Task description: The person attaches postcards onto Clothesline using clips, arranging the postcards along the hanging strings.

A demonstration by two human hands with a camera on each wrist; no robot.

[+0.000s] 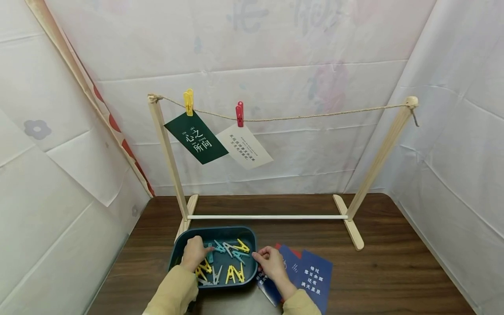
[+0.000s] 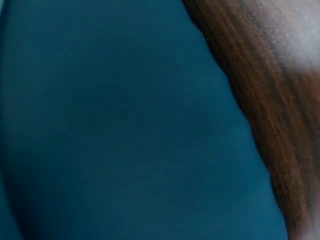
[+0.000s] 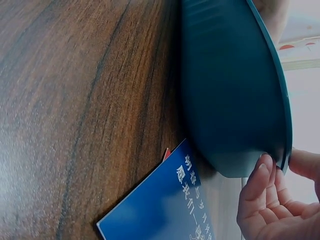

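Note:
My left hand point(image 1: 194, 253) reaches into a dark teal plastic basin point(image 1: 252, 238) of clothespins. Its thumb tip is right at a teal clothespin point(image 1: 210, 253); the other fingers are hidden, so I cannot tell whether they hold it. Only the basin's wall point(image 2: 125, 120) and some table show in the left wrist view. On the basin's right side my right hand point(image 1: 271, 262) pinches the rim between thumb and fingers point(image 3: 257, 182). Around the left hand lie yellow clothespins point(image 1: 235, 274), grey ones point(image 1: 217, 275) and more teal ones point(image 1: 239, 256).
Behind the basin stands a wooden frame point(image 1: 379, 162) with a twine line point(image 1: 315, 115). A yellow clothespin point(image 1: 189, 103) holds a green card point(image 1: 197, 140) on it, a red clothespin point(image 1: 239, 114) a white card point(image 1: 244, 146). Blue cards point(image 1: 313, 280) lie right of the basin.

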